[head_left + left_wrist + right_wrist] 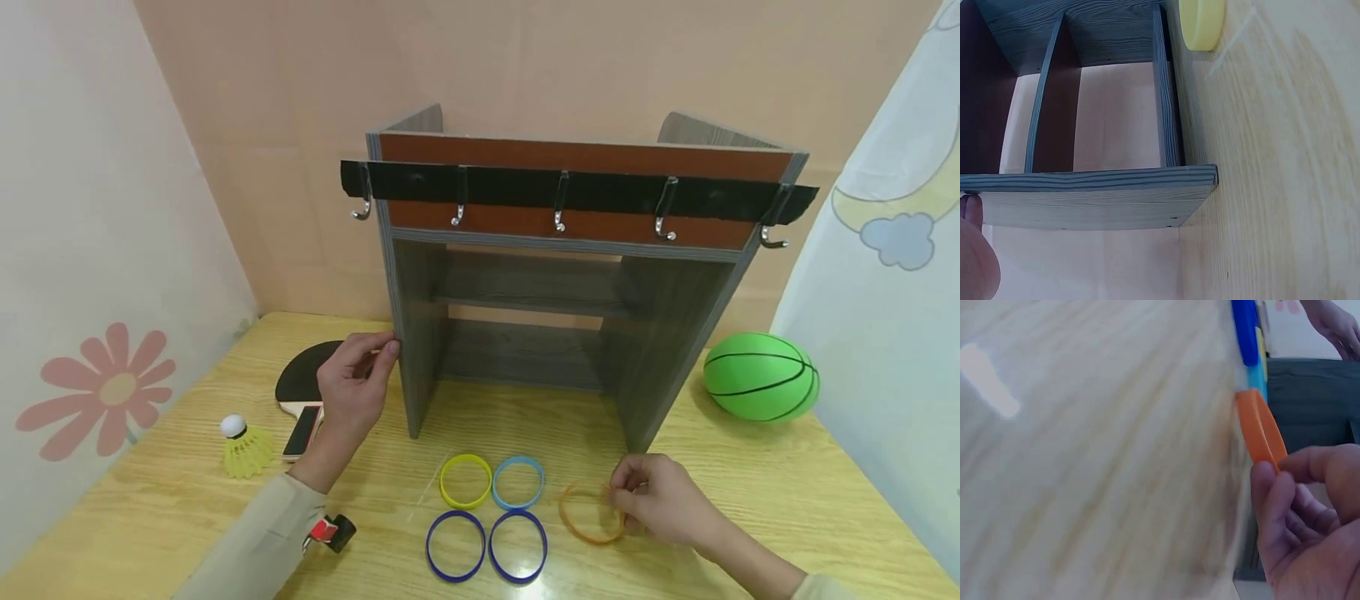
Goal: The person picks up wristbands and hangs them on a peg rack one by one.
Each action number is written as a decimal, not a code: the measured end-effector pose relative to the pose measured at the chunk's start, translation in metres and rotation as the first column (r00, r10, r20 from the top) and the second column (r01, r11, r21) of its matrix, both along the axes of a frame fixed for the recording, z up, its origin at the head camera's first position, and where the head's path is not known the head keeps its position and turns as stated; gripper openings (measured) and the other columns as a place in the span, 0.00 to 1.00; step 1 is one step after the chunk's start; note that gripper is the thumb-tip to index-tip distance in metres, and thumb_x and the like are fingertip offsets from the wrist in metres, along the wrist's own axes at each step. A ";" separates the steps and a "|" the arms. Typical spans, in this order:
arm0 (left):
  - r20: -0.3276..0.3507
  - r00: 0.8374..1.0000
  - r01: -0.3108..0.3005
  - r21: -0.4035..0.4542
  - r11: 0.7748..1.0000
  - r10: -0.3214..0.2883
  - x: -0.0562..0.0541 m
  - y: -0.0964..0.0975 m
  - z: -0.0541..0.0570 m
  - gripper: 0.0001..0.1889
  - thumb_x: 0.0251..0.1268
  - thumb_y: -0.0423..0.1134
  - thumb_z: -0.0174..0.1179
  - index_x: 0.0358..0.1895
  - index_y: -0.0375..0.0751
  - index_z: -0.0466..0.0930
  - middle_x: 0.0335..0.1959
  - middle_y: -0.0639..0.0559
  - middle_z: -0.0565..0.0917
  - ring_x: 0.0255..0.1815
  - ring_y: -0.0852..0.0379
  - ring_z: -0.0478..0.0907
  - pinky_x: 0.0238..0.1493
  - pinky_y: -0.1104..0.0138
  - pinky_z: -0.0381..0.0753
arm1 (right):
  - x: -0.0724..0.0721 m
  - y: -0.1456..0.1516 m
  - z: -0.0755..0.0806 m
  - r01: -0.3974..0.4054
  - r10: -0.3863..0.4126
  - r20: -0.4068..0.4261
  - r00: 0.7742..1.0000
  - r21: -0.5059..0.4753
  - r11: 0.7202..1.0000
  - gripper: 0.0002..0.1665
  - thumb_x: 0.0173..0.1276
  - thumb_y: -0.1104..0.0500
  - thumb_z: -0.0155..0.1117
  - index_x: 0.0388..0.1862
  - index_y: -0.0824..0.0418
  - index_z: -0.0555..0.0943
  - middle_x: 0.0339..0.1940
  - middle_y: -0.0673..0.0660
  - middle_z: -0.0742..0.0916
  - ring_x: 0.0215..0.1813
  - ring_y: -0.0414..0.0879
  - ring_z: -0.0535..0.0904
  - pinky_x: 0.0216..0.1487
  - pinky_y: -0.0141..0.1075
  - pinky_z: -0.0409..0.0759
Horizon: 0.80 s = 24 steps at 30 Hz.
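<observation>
My left hand (356,379) touches the outer left side of a grey wooden shelf (406,367) at its front edge, fingers bent. In the left wrist view, part of that hand shows beside the shelf panel (1085,182). Low on the right, my right hand (660,500) pinches an orange silicone wristband (592,542) between thumb and fingertips. The right wrist view shows the orange wristband (1254,428) tilted on its edge in the fingers (1280,494). Left of it lie a light blue wristband (519,507), a yellow wristband (465,506) and two dark blue wristbands (456,579).
Across the shelf's top front runs a black strip (510,185) with several metal hooks (559,218). A green ball (761,377) sits at the right. To the left are a table tennis paddle (303,371), a yellow shuttlecock (247,450) and a small black-and-red item (333,532) beside the left sleeve.
</observation>
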<state>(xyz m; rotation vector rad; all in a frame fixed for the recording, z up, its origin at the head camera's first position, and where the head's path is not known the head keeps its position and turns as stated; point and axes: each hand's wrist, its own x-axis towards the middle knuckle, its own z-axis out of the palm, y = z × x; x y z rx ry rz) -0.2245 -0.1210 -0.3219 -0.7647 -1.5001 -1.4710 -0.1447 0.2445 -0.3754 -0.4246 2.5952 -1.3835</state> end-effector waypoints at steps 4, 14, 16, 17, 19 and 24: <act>0.008 1.000 0.010 0.014 1.000 -0.010 -0.001 0.000 0.000 0.07 0.49 0.09 0.57 0.33 0.14 0.78 0.29 0.28 0.78 0.32 0.58 0.80 0.35 0.72 0.81 | -0.003 0.007 0.014 0.006 -0.002 0.051 0.999 -0.072 0.997 0.05 0.63 0.67 0.62 0.32 0.69 0.76 0.24 0.62 0.80 0.22 0.52 0.80 0.18 0.39 0.80; 0.033 0.999 -0.004 0.045 0.999 0.002 -0.002 0.001 0.001 0.06 0.48 0.10 0.59 0.32 0.15 0.79 0.28 0.28 0.79 0.31 0.58 0.81 0.34 0.71 0.82 | -0.014 -0.003 0.060 0.007 -0.022 -0.048 0.999 -0.289 0.957 0.09 0.64 0.69 0.62 0.36 0.76 0.73 0.31 0.67 0.82 0.32 0.56 0.84 0.34 0.45 0.84; 0.032 0.999 -0.007 0.048 0.999 0.006 -0.002 0.000 0.002 0.07 0.48 0.09 0.59 0.32 0.15 0.79 0.28 0.28 0.79 0.31 0.58 0.81 0.35 0.72 0.82 | -0.017 -0.010 0.067 0.023 -0.039 -0.045 0.998 -0.308 0.951 0.11 0.63 0.68 0.63 0.36 0.76 0.73 0.32 0.67 0.83 0.33 0.57 0.84 0.35 0.45 0.84; 0.031 0.999 -0.010 0.047 0.999 0.009 -0.002 0.000 0.002 0.07 0.48 0.09 0.59 0.32 0.15 0.78 0.28 0.28 0.79 0.31 0.58 0.81 0.34 0.72 0.81 | -0.019 -0.013 0.070 0.031 -0.047 -0.041 0.998 -0.321 0.947 0.11 0.62 0.68 0.64 0.36 0.76 0.73 0.31 0.67 0.83 0.34 0.56 0.84 0.36 0.45 0.84; 0.035 0.999 -0.018 0.038 0.999 0.017 -0.001 0.000 0.002 0.06 0.49 0.10 0.59 0.32 0.15 0.78 0.28 0.28 0.79 0.31 0.58 0.80 0.35 0.72 0.81 | -0.022 -0.020 0.076 0.031 -0.047 -0.038 0.998 -0.358 0.933 0.10 0.61 0.69 0.65 0.35 0.75 0.73 0.32 0.66 0.84 0.34 0.55 0.85 0.37 0.45 0.83; 0.054 0.998 -0.041 0.017 0.999 0.040 0.001 0.001 0.002 0.06 0.49 0.11 0.60 0.32 0.16 0.79 0.27 0.29 0.79 0.30 0.57 0.80 0.35 0.72 0.81 | -0.031 -0.039 0.091 -0.027 -0.001 -0.054 0.999 -0.498 0.867 0.05 0.60 0.73 0.64 0.32 0.71 0.75 0.32 0.65 0.84 0.35 0.55 0.85 0.39 0.47 0.83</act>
